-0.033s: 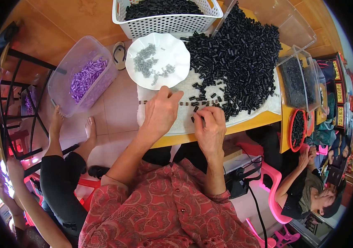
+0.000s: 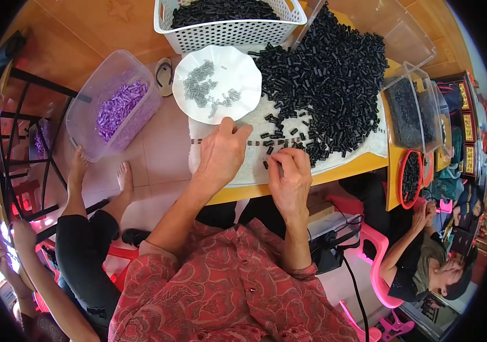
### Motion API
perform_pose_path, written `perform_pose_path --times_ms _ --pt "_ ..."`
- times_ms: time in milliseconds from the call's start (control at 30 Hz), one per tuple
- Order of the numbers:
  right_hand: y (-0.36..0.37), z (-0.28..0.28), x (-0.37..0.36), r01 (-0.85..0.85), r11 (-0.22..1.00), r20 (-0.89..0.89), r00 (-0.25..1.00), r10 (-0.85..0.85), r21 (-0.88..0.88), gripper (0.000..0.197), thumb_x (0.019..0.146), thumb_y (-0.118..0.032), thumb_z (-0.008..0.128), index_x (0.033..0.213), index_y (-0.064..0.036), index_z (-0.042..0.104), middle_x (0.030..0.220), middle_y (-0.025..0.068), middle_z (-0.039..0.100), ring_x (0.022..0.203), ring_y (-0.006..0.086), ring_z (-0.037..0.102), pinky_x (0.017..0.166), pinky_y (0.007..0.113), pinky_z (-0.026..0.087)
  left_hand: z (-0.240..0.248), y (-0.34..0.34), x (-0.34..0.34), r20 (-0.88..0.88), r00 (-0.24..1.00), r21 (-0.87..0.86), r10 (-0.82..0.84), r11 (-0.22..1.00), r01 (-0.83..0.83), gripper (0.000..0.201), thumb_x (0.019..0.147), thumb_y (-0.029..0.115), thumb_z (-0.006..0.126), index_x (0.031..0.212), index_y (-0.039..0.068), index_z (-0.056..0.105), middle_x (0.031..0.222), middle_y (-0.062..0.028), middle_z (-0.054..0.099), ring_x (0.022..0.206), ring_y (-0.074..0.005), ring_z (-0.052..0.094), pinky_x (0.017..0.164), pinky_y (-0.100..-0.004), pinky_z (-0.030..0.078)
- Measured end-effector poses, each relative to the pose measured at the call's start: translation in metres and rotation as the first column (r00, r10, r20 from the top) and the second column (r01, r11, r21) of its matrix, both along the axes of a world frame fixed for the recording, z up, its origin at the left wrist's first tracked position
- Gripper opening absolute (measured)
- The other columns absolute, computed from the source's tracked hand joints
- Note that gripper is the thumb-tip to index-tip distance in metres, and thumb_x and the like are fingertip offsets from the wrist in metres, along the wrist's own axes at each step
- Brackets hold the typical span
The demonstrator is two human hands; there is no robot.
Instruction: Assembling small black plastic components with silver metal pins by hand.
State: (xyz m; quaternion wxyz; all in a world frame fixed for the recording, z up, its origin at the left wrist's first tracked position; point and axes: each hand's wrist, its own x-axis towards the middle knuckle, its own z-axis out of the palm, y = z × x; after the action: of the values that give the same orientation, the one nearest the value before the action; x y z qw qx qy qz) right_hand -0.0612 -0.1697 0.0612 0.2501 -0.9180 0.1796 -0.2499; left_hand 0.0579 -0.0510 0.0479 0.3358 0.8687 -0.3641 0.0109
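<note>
My left hand (image 2: 223, 149) is closed, fingers curled together just below the rim of a white scalloped plate (image 2: 238, 74). Small clear tube-like pieces (image 2: 201, 85) lie on that plate. Whatever the left fingers hold is hidden. My right hand (image 2: 290, 174) is closed too, thumb against curled fingers, low over the white towel (image 2: 220, 137). Its fingertips are beside a few loose black pieces at the edge of a big pile of short black cylinders (image 2: 335, 80). I cannot make out what sits between the right fingers.
A white perforated basket (image 2: 226, 37) of black pieces stands beyond the plate. At right are a clear bin (image 2: 406, 111) and a red-rimmed basket (image 2: 410, 179). Left of the table is a clear tub (image 2: 149, 117) with purple pieces (image 2: 121, 108). People sit at both sides.
</note>
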Motion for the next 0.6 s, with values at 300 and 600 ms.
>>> perform_pose_path --times_ms 300,600 --pt "-0.006 -0.003 -0.025 0.065 0.995 0.071 0.995 -0.071 0.082 0.013 0.076 0.004 0.070 0.087 -0.0007 0.064 0.089 0.0111 0.062 0.079 0.0255 0.061 0.068 0.032 0.050 -0.002 -0.006 0.000 0.102 0.994 0.116 -0.031 0.993 0.019 0.010 0.069 -0.002 0.060 0.078 0.000 0.057 0.083 -0.0160 0.050 0.074 -0.0325 0.060 0.057 -0.0411 0.050" --pt "-0.005 -0.012 -0.039 0.092 0.990 0.070 0.993 -0.100 0.106 0.012 0.078 0.004 0.069 0.089 -0.0006 0.066 0.089 0.0109 0.062 0.078 0.0221 0.062 0.066 0.030 0.051 -0.002 -0.003 -0.008 0.030 0.999 -0.318 -0.038 0.947 0.046 0.007 0.080 -0.003 0.061 0.086 -0.002 0.059 0.085 -0.0171 0.054 0.073 -0.0313 0.060 0.060 -0.0386 0.050"
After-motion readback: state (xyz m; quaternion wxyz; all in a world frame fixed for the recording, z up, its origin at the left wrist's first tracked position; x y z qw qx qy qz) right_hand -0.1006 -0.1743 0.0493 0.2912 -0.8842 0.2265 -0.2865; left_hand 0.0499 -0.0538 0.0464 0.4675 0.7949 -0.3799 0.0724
